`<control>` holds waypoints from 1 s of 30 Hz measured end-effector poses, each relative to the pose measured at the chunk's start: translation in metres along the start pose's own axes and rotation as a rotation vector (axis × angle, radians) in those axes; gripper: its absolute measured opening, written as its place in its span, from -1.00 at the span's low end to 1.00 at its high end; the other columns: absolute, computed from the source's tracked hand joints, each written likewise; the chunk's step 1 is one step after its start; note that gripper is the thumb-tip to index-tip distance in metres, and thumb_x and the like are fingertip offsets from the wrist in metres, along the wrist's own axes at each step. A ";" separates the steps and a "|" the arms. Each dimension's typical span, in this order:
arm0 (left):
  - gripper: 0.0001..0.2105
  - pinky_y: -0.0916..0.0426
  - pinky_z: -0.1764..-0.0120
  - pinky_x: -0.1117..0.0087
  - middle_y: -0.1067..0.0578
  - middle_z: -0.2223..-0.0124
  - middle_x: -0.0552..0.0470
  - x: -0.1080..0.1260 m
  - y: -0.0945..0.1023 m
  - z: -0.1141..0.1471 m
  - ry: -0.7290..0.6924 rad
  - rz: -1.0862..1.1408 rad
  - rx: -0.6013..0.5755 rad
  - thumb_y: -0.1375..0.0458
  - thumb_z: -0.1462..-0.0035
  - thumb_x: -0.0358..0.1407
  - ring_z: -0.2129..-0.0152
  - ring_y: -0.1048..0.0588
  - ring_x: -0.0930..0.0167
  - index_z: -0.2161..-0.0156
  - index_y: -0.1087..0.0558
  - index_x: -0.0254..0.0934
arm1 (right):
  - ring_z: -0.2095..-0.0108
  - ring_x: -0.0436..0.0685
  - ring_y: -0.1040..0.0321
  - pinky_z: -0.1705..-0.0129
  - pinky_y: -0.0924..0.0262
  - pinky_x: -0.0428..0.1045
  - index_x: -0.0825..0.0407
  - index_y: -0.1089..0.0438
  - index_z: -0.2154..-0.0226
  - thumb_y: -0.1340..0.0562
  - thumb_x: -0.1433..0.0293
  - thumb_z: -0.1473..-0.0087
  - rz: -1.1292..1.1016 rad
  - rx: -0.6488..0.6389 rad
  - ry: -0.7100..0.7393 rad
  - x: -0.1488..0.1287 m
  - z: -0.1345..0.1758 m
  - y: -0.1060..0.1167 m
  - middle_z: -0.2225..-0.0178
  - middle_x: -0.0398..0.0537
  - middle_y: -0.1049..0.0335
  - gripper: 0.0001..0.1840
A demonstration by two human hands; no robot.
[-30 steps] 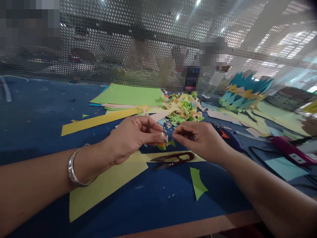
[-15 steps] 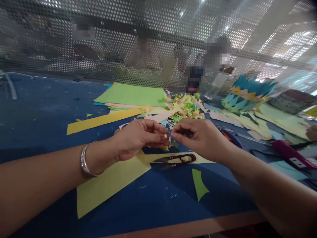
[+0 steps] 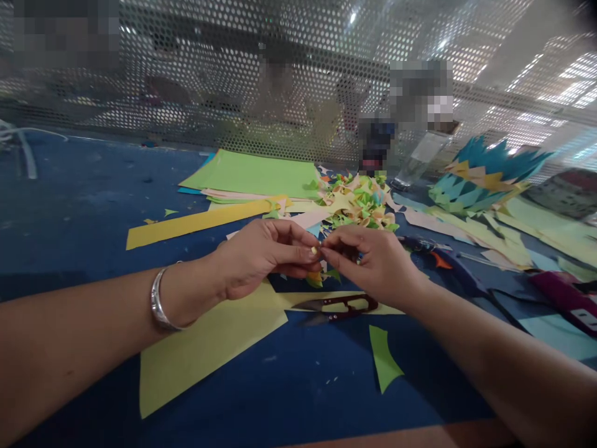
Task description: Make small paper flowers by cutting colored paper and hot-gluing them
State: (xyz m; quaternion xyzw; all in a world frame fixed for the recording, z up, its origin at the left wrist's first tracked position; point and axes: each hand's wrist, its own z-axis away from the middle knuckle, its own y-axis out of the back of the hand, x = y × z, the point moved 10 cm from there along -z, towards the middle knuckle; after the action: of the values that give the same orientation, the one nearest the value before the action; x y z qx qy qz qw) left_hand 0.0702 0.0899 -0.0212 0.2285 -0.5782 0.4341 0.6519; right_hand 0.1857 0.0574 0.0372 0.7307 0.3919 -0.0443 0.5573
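My left hand (image 3: 261, 256) is closed in a pinch on a tiny pale yellow paper piece (image 3: 314, 251). Close against it, my right hand (image 3: 375, 258) has thumb and forefinger pinched at the same spot; whatever lies between those fingertips is too small to make out. Just below both hands, dark red thread snips (image 3: 342, 306) rest on a pale yellow paper strip (image 3: 392, 309). A larger pale yellow sheet (image 3: 200, 348) lies under my left wrist. Nearer the table edge is a green paper offcut (image 3: 385, 361).
Behind my hands are a heap of paper scraps (image 3: 359, 202), a green paper stack (image 3: 265, 174) and an orange-yellow strip (image 3: 196, 224). Rightward are a glue gun (image 3: 448, 264), a paper crown (image 3: 485, 180), a clear bottle (image 3: 420, 158) and a magenta power strip (image 3: 559, 292). A perforated metal screen (image 3: 224, 93) stands behind.
The view has shifted slightly, so objects on the right appear farther right. Both hands keep their pinch, with the fingertips now a little closer together.
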 end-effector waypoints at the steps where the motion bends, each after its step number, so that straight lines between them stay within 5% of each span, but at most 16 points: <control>1: -0.83 -0.47 0.36 0.51 -0.61 0.39 0.04 0.000 0.000 0.000 0.000 -0.003 -0.005 -0.42 0.02 -0.40 0.42 -0.61 0.46 0.30 -0.55 -0.33 | 0.46 -0.04 -0.24 0.43 -0.08 -0.09 0.08 -0.45 0.38 -0.23 0.38 -0.21 -0.007 0.011 0.004 0.000 0.001 0.001 0.47 -0.15 -0.37 -0.85; 30: -0.73 -0.47 0.34 0.48 -0.57 0.45 0.10 0.005 -0.015 0.004 -0.101 -0.152 -0.053 -0.42 0.01 -0.34 0.43 -0.60 0.46 0.33 -0.39 -0.29 | 0.41 -0.02 -0.31 0.40 -0.18 -0.10 0.05 -0.48 0.28 -0.24 0.40 -0.21 -0.124 0.062 0.050 -0.007 0.015 0.008 0.38 -0.11 -0.45 -0.90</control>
State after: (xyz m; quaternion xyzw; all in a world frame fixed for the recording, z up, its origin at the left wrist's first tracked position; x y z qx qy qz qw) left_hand 0.0800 0.0806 -0.0130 0.2761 -0.6027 0.3558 0.6587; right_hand 0.1912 0.0410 0.0411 0.7227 0.4485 -0.0727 0.5208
